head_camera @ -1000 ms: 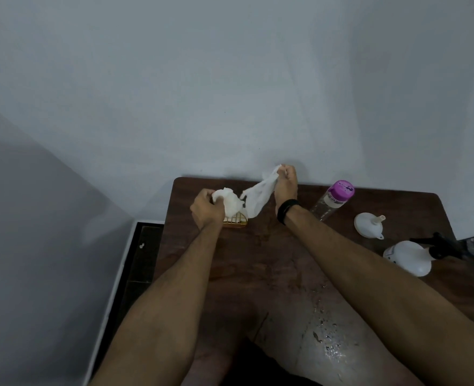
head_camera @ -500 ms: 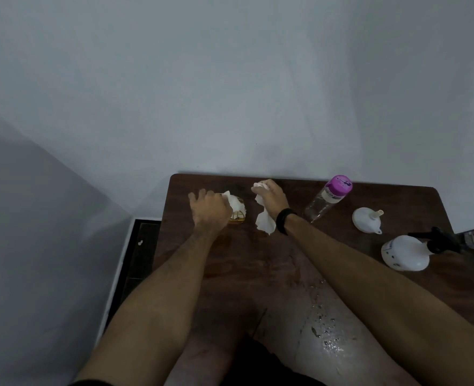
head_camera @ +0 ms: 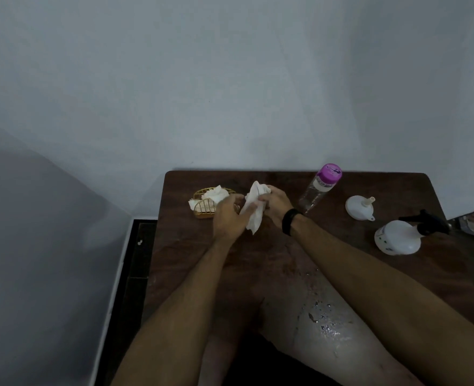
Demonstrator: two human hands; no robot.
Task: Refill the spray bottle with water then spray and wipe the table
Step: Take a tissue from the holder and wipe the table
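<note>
Your left hand [head_camera: 228,218] and right hand [head_camera: 274,203] both grip a white tissue [head_camera: 254,211] above the wet brown table [head_camera: 258,260], just beside the wicker tissue basket [head_camera: 206,204]. The water bottle [head_camera: 318,188], funnel [head_camera: 359,208] and spray bottle [head_camera: 397,236] lie to your right.

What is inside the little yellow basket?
White tissues stick out of the yellow basket at the table's back left corner. What lies beneath them cannot be seen, and the left hand hides the basket's right edge.
</note>
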